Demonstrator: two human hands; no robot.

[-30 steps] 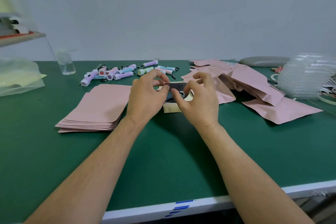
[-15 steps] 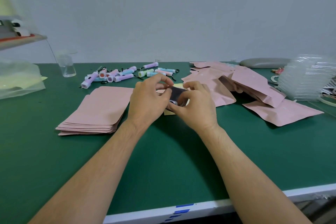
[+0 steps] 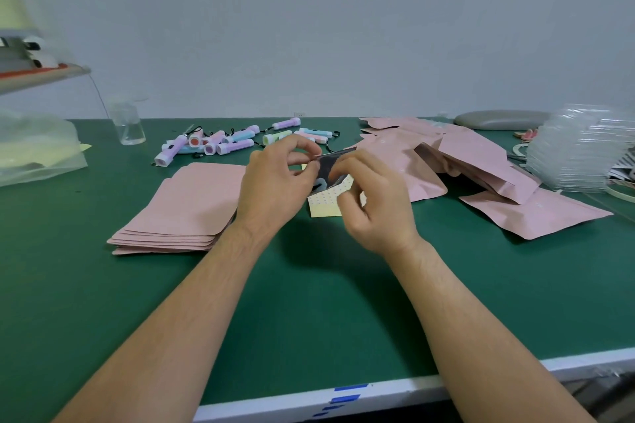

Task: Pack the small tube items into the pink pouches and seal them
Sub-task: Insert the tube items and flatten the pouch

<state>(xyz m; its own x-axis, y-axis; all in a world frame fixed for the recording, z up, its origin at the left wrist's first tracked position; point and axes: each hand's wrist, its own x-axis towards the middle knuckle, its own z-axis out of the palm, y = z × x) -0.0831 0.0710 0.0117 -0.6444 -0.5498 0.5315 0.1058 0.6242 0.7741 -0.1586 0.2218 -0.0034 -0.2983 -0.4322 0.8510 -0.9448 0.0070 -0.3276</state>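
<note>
While the left hand (image 3: 278,182) and the right hand (image 3: 374,206) meet above the middle of the bench (image 3: 309,319), they hold one pink pouch (image 3: 326,166) between them. It is lifted off the green top with its dark inner face showing. The left fingers (image 3: 302,145) and thumb pinch its upper edge at the left corner. The right fingers (image 3: 347,161) are curled on the same edge just beside them, so both hands are clamped on the pouch mouth. Whether a tube is already inside cannot be told.

Directly under the hands lies a yellow sticker sheet (image 3: 324,204) dotted with pink, its near edge clear of the wrists. The loose tubes (image 3: 223,144) lie in a scattered row near the back edge, beyond the left hand. A flat stack of pouches (image 3: 182,209) sits just left of the left wrist, its right edge almost touching the forearm. On the right, a heap of pouches (image 3: 457,161) sprawls from the back edge toward the right corner, close beside the right hand.

Open green top runs from the forearms down to the white front edge, marked with blue tape (image 3: 347,391). A glass beaker (image 3: 129,125) and a plastic bag (image 3: 34,154) crowd the far left. Clear trays (image 3: 580,148) are stacked at the far right.
</note>
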